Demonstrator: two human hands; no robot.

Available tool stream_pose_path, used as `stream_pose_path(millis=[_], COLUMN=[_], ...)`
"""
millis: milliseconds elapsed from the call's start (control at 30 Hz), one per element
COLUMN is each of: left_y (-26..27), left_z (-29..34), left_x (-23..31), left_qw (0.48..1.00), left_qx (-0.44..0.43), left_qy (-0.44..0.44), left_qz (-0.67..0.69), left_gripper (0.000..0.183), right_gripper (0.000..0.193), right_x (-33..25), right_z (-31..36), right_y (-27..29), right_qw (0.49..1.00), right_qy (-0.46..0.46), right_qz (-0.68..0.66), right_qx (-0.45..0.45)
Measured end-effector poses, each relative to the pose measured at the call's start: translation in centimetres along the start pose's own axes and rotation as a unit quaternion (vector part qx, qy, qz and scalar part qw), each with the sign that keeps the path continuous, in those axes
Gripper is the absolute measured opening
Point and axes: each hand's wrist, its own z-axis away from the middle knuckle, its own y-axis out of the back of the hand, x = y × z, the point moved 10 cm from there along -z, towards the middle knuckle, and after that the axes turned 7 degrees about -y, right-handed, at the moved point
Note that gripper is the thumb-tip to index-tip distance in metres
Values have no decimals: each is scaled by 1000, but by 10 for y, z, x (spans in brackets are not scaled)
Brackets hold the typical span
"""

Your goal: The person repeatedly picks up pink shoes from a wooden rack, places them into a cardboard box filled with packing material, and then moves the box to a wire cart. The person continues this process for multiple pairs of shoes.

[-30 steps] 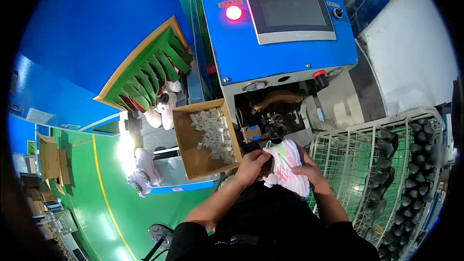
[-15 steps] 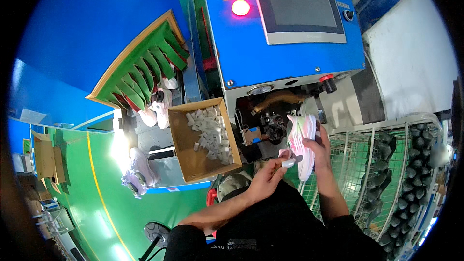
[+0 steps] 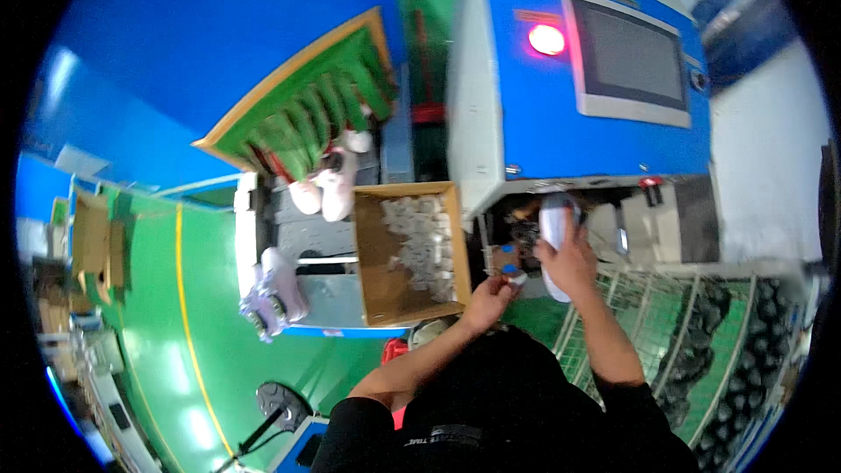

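A pale shoe [image 3: 554, 229] is in the grip of my right hand [image 3: 574, 264], in front of the machine's opening; motion blurs it. My left hand [image 3: 489, 305] is closed in a pinch on a small white piece [image 3: 517, 279], just left of the shoe's lower end. Similar small white pieces [image 3: 419, 241] fill part of an open cardboard box [image 3: 375, 276] to the left of my hands. Above both hands stands a blue machine [image 3: 534, 109] with a dark screen [image 3: 629, 60] and a lit red lamp [image 3: 547, 39].
Several pale shoes [image 3: 335, 197] lie under green hanging flaps [image 3: 307, 118] on the left. Another shoe pair [image 3: 276, 289] stands at the bench's near end. On the right, a wire rack [image 3: 644, 320] carries dark foot-shaped pieces [image 3: 760, 324]. A round black base [image 3: 282, 403] stands on the green floor.
The view has swung left, so machine and box appear farther right. The shoe has turned from its patterned side to a plain pale face. My left hand has drawn away from the shoe.
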Motion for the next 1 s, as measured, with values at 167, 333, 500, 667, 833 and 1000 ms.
stream_pose_path(millis=[167,333,500,667,833,1000], left_y=[83,173,173,72,-57,-47], left_z=[63,91,67,34,57,71], left_x=[85,97,108,33,-47,-16], left_qw=[984,882,893,984,856,919], left_qx=[100,309,273,-98,-378,-274], left_qy=[1,-32,-45,96,280,264], left_qz=[-150,-355,-354,-112,215,106], left_gripper=[38,42,40,51,65,51], right_gripper=[88,90,95,88,84,94], right_x=[2,-7,-3,17,14,67], right_z=[7,14,53,132,196,143], right_y=[2,15,33,15,21,-37], right_qw=[995,992,979,980,981,747], right_qy=[26,28,15,79,155,-182], right_qz=[9,-66,-105,-98,-117,-621], right_qx=[93,104,173,156,11,-155])
